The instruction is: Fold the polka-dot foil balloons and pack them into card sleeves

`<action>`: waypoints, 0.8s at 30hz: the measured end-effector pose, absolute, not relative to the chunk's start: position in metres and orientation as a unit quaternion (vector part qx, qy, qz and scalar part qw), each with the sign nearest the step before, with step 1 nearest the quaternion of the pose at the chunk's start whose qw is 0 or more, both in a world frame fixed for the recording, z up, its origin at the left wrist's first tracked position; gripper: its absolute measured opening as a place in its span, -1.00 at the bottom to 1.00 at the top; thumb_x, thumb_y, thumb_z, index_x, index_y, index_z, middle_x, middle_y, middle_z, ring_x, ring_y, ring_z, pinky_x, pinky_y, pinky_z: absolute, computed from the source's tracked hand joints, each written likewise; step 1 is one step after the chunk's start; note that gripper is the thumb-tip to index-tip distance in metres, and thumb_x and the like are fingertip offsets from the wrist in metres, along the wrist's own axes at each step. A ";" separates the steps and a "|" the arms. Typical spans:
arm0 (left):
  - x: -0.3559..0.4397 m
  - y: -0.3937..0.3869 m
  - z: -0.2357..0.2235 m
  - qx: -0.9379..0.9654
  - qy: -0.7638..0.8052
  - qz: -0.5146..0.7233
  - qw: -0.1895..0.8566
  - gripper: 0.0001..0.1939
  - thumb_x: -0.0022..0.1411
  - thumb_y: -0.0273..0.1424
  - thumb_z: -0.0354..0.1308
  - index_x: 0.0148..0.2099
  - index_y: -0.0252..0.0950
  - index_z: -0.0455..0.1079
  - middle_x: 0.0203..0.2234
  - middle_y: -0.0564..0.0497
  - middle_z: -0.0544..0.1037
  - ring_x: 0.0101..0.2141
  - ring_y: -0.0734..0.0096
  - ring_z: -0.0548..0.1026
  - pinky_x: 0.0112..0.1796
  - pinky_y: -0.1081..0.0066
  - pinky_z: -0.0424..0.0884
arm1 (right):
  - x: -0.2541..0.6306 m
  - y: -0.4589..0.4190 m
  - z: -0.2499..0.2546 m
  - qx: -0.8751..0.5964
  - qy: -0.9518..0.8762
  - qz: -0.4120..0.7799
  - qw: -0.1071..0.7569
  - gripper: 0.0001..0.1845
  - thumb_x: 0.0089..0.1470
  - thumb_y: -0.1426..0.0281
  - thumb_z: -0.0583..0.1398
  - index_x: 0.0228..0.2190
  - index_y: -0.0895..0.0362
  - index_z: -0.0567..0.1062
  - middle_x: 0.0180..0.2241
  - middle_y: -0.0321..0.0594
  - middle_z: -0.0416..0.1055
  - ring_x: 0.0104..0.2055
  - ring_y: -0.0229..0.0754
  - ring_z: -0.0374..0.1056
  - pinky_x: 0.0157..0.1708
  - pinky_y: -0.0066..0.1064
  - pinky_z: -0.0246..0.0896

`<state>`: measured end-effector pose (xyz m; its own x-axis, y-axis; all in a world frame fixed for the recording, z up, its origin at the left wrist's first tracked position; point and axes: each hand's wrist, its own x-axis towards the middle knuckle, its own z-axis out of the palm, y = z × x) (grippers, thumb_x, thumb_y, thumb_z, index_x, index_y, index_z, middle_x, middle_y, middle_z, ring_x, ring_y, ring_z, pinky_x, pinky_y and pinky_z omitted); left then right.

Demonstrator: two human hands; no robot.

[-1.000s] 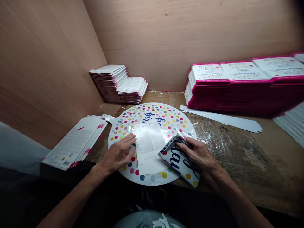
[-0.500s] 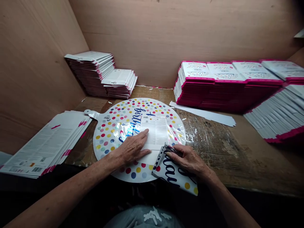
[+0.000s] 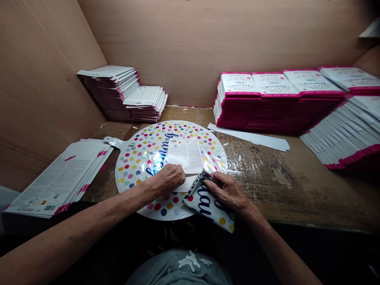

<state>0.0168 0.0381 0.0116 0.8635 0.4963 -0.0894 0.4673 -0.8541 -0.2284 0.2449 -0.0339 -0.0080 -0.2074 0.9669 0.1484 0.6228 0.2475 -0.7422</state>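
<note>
A round foil balloon (image 3: 133, 158), white with coloured dots and blue lettering, lies flat on the bench with its tail to the left. On top of it is a white printed card sleeve (image 3: 185, 152), its plain flap (image 3: 187, 184) towards me. My left hand (image 3: 170, 177) is closed at the flap's edge, fingers curled; the exact pinch is hidden. My right hand (image 3: 228, 192) grips a folded foil balloon (image 3: 206, 202) with dark lettering and yellow dots. The folded balloon's left corner lies close to the flap.
Flat card sleeves (image 3: 59, 178) are fanned at the left. Stacked sleeves (image 3: 109, 95) stand at the back left. Pink-edged packs (image 3: 261, 107) line the back right, with more leaning packs (image 3: 347, 130) beside them. White card strips (image 3: 252, 138) lie before the packs. Paper scraps (image 3: 190, 261) rest on my lap.
My left hand has gone from lying spread on the sleeve to closed at its flap. A dark gap now shows by the flap. The folded balloon stays in my right hand.
</note>
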 end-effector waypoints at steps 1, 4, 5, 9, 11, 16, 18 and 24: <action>0.017 0.037 0.011 -0.957 -0.265 0.063 0.095 -0.77 0.21 -0.67 -0.05 -0.35 -0.43 0.43 -0.49 -0.17 0.50 -0.49 0.24 0.48 -0.53 0.37 0.30 | 0.240 -0.035 -0.008 -0.548 -0.721 0.249 0.342 -0.72 0.21 0.18 0.10 -0.20 0.11 0.46 -0.31 -0.18 0.45 -0.27 -0.13 0.37 -0.25 -0.33 0.29; 0.019 0.033 0.011 -0.946 -0.306 0.031 0.103 -0.77 0.21 -0.67 -0.05 -0.39 -0.41 0.39 -0.55 -0.11 0.47 -0.54 0.30 0.46 -0.54 0.41 0.27 | 0.224 -0.037 -0.011 -0.566 -0.713 0.167 0.380 -0.42 0.18 0.22 0.11 0.19 0.11 0.20 0.10 0.03 0.30 0.13 0.06 0.26 0.02 -0.14 0.26; 0.020 0.032 0.012 -0.943 -0.315 0.019 0.108 -0.76 0.21 -0.68 -0.06 -0.39 -0.40 0.38 -0.55 -0.11 0.47 -0.54 0.30 0.46 -0.54 0.41 0.27 | 0.221 -0.035 -0.014 -0.577 -0.711 0.156 0.371 -0.35 0.17 0.22 0.12 0.23 0.12 0.13 0.14 0.07 0.24 0.18 0.10 0.21 0.04 -0.11 0.25; 0.022 0.029 0.023 -0.946 -0.297 0.012 0.130 -0.74 0.18 -0.72 -0.09 -0.38 -0.38 0.36 -0.51 -0.12 0.48 -0.50 0.29 0.47 -0.54 0.41 0.26 | 0.219 -0.022 -0.020 -0.614 -0.708 0.171 0.305 -0.46 0.12 0.24 0.17 0.10 0.14 0.27 -0.02 0.00 0.33 0.02 0.06 0.30 -0.04 -0.14 0.28; 0.023 0.029 0.030 -0.948 -0.282 0.016 0.145 -0.74 0.15 -0.74 -0.09 -0.37 -0.39 0.36 -0.49 -0.14 0.49 -0.48 0.26 0.47 -0.54 0.39 0.26 | 0.221 -0.014 -0.018 -0.630 -0.701 0.174 0.286 -0.64 0.09 0.26 0.20 -0.09 0.14 0.40 -0.14 -0.07 0.36 -0.09 0.00 0.32 -0.10 -0.20 0.28; 0.019 0.033 0.037 -0.950 -0.264 -0.010 0.166 -0.75 0.17 -0.73 -0.08 -0.36 -0.39 0.36 -0.47 -0.14 0.48 -0.45 0.22 0.47 -0.52 0.35 0.27 | 0.224 -0.002 -0.008 -0.655 -0.625 0.283 0.316 -0.66 0.14 0.11 0.15 -0.41 0.14 0.44 -0.43 -0.23 0.36 -0.37 -0.17 0.28 -0.36 -0.37 0.20; 0.015 0.033 0.036 -0.955 -0.255 -0.023 0.148 -0.73 0.18 -0.73 -0.10 -0.36 -0.37 0.36 -0.46 -0.13 0.48 -0.45 0.23 0.46 -0.50 0.34 0.30 | 0.225 -0.003 -0.007 -0.630 -0.600 0.374 0.322 -0.56 0.18 0.03 0.07 -0.42 0.15 0.43 -0.49 -0.27 0.35 -0.45 -0.20 0.25 -0.47 -0.41 0.15; 0.009 0.016 0.032 -0.951 -0.282 -0.088 0.093 -0.74 0.27 -0.63 -0.08 -0.39 -0.31 0.34 -0.49 -0.07 0.50 -0.45 0.29 0.48 -0.44 0.34 0.39 | 0.217 -0.009 -0.009 -0.658 -0.636 0.177 0.362 -0.71 0.18 0.18 0.04 -0.46 0.09 0.33 -0.40 -0.16 0.36 -0.33 -0.11 0.27 -0.30 -0.31 0.18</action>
